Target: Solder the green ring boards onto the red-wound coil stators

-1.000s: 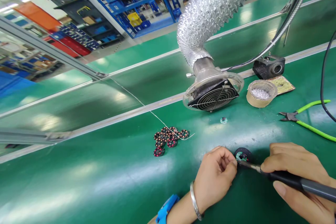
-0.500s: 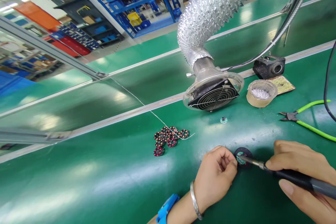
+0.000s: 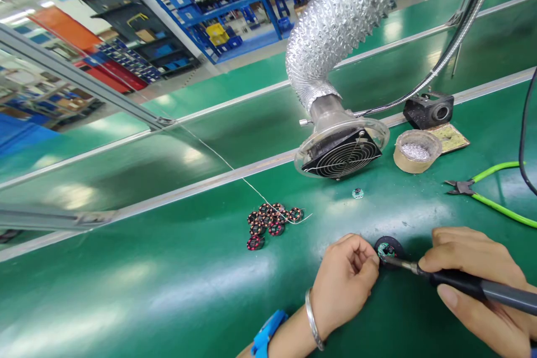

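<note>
A small round green circuit board [image 3: 383, 249] sits in a black round holder [image 3: 395, 243] on the bench. My left hand [image 3: 347, 274] is closed at the holder's left edge, thumb and forefinger pinched together beside the board. Whatever lies between those fingertips is too small or hidden to make out. In my right hand [image 3: 482, 268] is a soldering iron [image 3: 457, 282], gripped like a pen by its black and grey handle. Its metal tip points left and reaches the lower right part of the board. The exact contact point is hard to see.
A fume extractor [image 3: 342, 159] hangs above the bench. Beyond the hands lie a loose circuit board [image 3: 357, 193], several small wound coils [image 3: 268, 221] under a thin wire, a tub of metal shavings [image 3: 413, 159], an iron stand [image 3: 432, 110] and green-handled cutters [image 3: 465, 187].
My right hand has shifted slightly left, and the iron's tip has moved a little down and right on the board. My left hand stays in place.
</note>
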